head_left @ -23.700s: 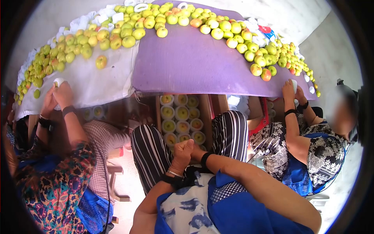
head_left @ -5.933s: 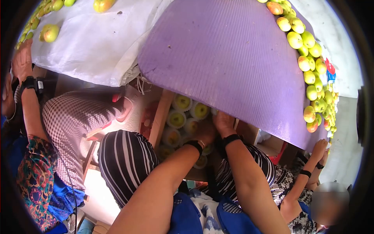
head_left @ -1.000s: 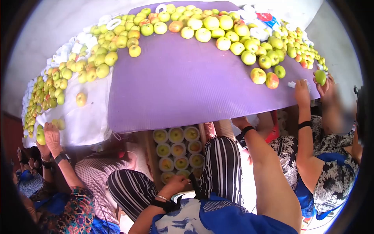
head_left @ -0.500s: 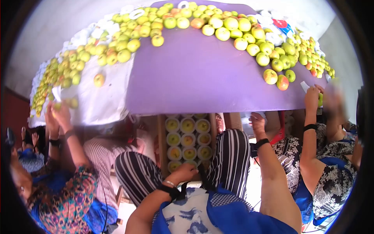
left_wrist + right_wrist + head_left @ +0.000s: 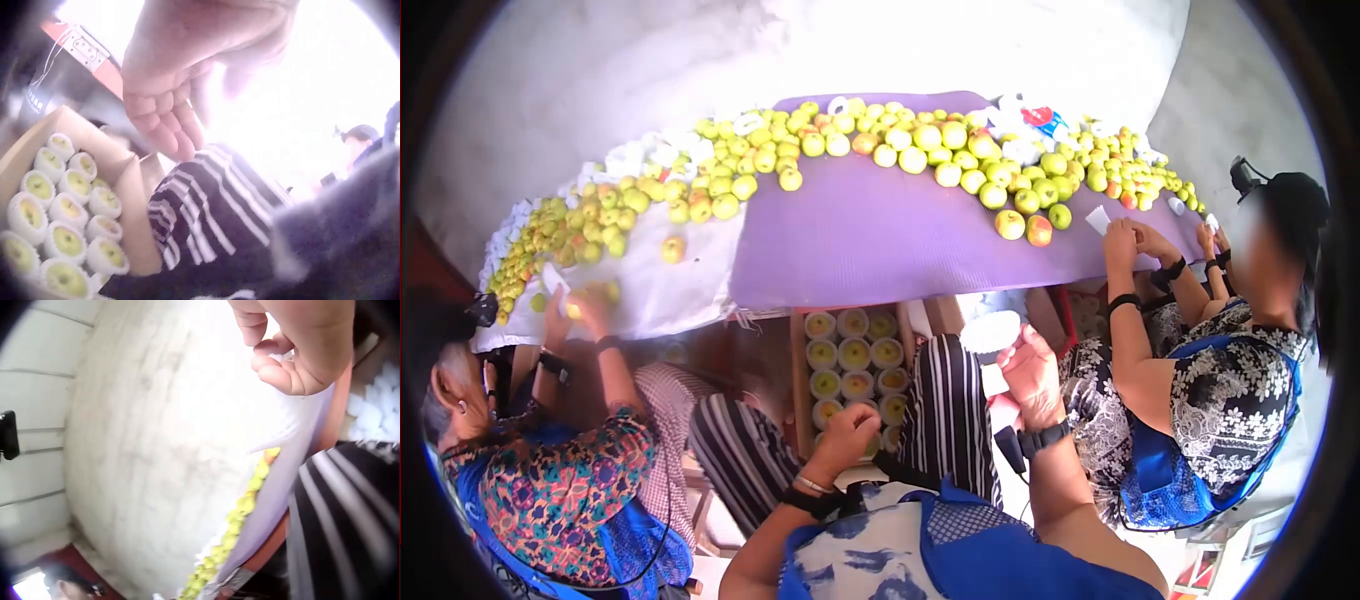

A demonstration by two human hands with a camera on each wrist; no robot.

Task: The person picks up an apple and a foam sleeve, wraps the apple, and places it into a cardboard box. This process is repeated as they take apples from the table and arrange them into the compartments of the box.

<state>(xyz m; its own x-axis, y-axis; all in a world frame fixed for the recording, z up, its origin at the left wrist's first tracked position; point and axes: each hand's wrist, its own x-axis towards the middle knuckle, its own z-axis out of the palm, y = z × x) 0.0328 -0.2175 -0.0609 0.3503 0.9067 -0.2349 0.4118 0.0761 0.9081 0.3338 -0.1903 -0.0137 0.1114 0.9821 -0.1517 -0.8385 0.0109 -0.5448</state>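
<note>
My right hand (image 5: 1032, 378) pinches a white foam net sleeve (image 5: 990, 334) above my right knee, to the right of the box. Seen from the right wrist, its thumb and fingertips (image 5: 275, 376) close on a white edge, and much of the sleeve is washed out by glare. My left hand (image 5: 846, 438) hangs over the near end of the cardboard box (image 5: 139, 219), its fingers loosely curled and holding nothing. Rows of yellow-green apples (image 5: 67, 240), each in a white foam net, fill that box between my knees.
A purple mat (image 5: 850, 250) covers the table in front, with loose apples (image 5: 912, 160) heaped along its far side. White foam sleeves (image 5: 375, 409) lie in a container right of the box. People sit close on both sides, working with their hands.
My right hand has come back from under the table edge, right of the box, and now carries a foam net sleeve. My left hand stays near the box. The head view has tilted up.
</note>
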